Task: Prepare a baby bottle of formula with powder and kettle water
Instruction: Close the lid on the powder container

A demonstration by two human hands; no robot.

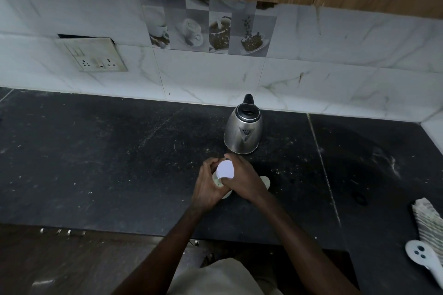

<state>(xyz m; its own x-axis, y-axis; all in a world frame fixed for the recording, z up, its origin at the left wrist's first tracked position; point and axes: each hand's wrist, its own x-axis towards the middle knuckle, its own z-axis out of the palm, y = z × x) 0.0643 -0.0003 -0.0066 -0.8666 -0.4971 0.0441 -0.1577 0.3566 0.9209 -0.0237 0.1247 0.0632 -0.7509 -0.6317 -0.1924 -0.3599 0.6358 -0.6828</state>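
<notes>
A pale baby bottle with a round white cap (pixel 225 168) stands on the black counter (pixel 107 155) in front of me. My left hand (pixel 208 187) wraps round the bottle's body from the left. My right hand (pixel 242 178) grips the cap from the right, fingers curled over its rim. A steel kettle (pixel 243 132) with a black handle and its lid open stands just behind the hands, spout facing me. A small pale object (pixel 265 181) lies half hidden under my right hand; I cannot tell what it is.
A wall socket panel (pixel 92 55) sits on the tiled backsplash at the left. A folded striped cloth (pixel 429 220) and a white plastic utensil (pixel 424 258) lie at the counter's right front. The counter's front edge runs just below my forearms.
</notes>
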